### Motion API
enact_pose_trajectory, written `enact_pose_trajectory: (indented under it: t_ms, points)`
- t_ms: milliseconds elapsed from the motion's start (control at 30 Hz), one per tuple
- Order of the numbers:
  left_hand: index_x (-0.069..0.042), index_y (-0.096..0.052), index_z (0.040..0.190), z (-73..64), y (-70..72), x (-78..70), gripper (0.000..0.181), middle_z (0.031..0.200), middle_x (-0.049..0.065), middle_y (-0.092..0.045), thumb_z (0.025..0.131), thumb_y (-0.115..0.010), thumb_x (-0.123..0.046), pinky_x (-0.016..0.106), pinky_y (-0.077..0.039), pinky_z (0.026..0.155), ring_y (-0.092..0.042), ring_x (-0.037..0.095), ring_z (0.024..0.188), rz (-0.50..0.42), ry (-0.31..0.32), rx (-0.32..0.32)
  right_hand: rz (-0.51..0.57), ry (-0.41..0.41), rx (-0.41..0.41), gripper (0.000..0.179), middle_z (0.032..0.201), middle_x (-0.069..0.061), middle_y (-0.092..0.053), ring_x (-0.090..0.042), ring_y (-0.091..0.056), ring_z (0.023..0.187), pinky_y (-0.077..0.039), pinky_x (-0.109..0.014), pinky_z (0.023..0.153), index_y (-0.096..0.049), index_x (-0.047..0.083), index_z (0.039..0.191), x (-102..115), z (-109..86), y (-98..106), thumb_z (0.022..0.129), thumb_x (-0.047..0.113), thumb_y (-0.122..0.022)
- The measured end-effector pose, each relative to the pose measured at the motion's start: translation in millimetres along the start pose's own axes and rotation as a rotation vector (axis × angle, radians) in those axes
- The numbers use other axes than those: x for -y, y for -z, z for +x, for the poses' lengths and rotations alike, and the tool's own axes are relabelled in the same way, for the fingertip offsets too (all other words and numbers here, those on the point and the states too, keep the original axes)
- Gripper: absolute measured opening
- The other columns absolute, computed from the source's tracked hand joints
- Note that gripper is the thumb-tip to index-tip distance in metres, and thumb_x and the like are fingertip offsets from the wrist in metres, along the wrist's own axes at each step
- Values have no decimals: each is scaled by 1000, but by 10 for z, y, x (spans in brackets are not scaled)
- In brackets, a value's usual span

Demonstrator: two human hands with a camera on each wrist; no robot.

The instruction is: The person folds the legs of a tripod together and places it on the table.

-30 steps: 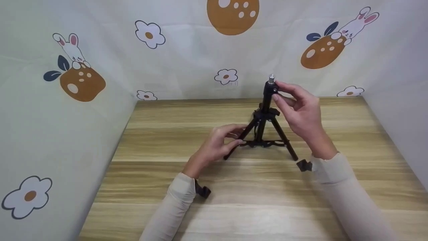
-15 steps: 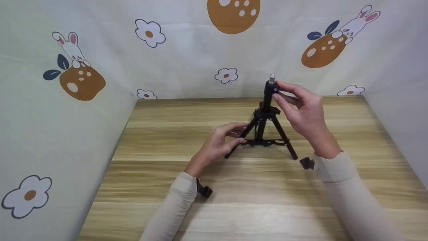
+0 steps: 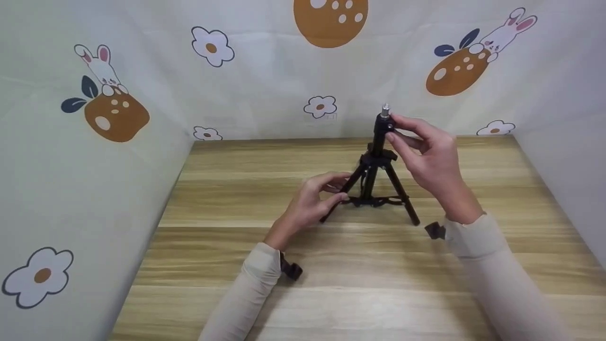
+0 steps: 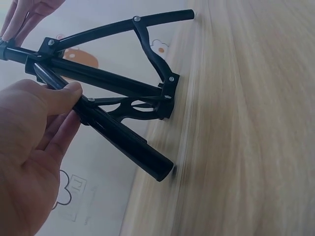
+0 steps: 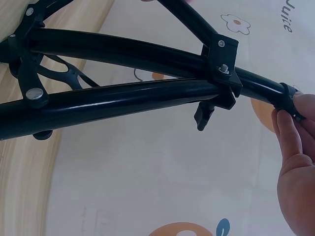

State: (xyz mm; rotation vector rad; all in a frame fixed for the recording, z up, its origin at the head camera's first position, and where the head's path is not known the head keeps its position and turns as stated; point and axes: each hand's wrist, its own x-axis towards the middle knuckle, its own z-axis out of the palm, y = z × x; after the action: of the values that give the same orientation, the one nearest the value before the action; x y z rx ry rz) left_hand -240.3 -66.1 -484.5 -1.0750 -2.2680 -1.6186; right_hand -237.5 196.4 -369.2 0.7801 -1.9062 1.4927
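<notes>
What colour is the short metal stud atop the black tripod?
Silver; the stud shows best in the head view.

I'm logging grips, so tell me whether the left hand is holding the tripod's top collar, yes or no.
No, the left hand grips a leg, while the right hand holds the collar.

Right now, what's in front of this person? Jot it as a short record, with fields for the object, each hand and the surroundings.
Object: black tripod, upright
Left hand: grips one leg
Right hand: pinches the collar near the top
Stud: silver, bare, above the collar
Table: wood-grain
Backdrop: pale, printed with flowers, rabbits and orange fruit
</notes>
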Motion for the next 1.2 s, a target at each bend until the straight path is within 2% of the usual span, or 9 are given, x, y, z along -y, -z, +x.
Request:
enact_pose_trajectory:
  t_ms: [233,567,1200]
  points:
    - [-4,-71,137,10,-28,8,42,119,12,-79,96,-80,0,31,-69,96,-78,24,106,-13,-10,-22,-5,-22,1,38,128,-17,-79,-15,-78,118,-66,-26,98,-77,2,128,-6,-2,4,94,-13,-76]
    - [-1,-70,135,32,-54,-4,39,119,12,-79,97,-78,2,27,-68,95,-78,20,106,-5,-20,-33,-16,-27,-2,38,126,-17,-79,-13,-78,117,-66,-26,97,-77,2,128,-1,-4,11,93,-13,-77]
    - [-3,-72,132,62,-97,-74,35,118,12,-80,98,-79,-2,28,-69,93,-79,22,104,-18,13,-77,-31,-57,-12,37,126,-17,-80,-13,-78,117,-66,-24,95,-78,4,128,1,-18,21,94,-9,-78]
